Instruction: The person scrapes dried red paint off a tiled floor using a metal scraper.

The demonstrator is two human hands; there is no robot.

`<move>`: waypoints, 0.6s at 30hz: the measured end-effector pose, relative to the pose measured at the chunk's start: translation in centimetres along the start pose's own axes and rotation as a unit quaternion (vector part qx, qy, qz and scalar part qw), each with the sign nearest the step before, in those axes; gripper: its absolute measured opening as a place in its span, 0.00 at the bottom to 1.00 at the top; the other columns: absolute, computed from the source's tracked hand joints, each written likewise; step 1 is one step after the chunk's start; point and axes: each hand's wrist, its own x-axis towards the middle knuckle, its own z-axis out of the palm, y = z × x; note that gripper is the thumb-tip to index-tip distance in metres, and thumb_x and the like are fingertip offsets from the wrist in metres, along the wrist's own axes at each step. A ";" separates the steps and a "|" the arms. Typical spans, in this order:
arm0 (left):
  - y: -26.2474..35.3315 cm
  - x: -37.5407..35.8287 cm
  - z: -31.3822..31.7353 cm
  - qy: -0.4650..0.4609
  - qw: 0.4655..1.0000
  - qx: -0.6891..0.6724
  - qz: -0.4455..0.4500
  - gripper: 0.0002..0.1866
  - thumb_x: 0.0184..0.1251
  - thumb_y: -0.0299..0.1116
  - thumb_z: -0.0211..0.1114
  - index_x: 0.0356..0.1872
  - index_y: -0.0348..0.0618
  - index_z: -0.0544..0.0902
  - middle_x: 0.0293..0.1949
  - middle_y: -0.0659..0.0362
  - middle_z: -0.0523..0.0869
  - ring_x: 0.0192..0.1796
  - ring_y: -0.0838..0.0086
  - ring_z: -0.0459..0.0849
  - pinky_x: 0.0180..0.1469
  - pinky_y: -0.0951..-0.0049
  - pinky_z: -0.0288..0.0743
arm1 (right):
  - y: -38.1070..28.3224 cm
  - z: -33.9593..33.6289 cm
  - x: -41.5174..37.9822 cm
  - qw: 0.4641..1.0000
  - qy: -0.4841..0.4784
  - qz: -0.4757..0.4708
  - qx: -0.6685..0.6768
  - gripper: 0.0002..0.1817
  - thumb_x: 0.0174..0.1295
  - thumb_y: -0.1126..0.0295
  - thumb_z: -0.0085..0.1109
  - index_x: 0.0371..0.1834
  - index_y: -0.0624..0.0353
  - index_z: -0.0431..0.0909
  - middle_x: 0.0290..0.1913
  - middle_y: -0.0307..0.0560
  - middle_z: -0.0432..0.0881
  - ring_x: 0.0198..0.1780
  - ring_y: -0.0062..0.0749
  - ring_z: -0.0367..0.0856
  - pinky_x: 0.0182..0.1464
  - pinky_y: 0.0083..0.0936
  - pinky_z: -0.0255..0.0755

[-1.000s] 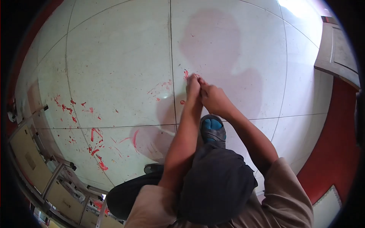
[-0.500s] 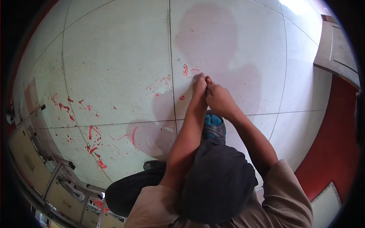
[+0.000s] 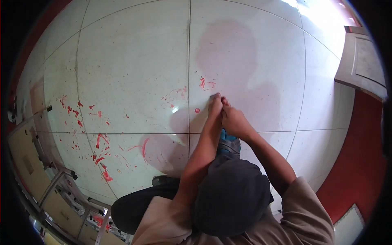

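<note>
The left hand (image 3: 215,104) and right hand (image 3: 234,119) are together, touching, above the floor (image 3: 134,53); I cannot tell whether they grip anything. Red marks (image 3: 202,83) lie just beyond them, near one tile's left edge. More red smears (image 3: 107,176) spread toward the floor's left edge, beside metal-framed furniture (image 3: 51,192).

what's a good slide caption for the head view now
Left hand and right hand close together over a tiled floor streaked with red marks.
</note>
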 end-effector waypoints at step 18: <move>5.1 2.6 -1.7 0.015 0.999 0.008 0.050 0.17 0.74 0.40 0.44 0.25 0.43 0.69 0.18 0.62 0.69 0.19 0.71 0.69 0.24 0.69 0.70 | -4.7 -0.4 2.7 0.990 -0.132 0.052 0.007 0.18 0.62 0.70 0.44 0.48 0.76 0.73 0.40 0.77 0.77 0.46 0.68 0.77 0.52 0.51 0.70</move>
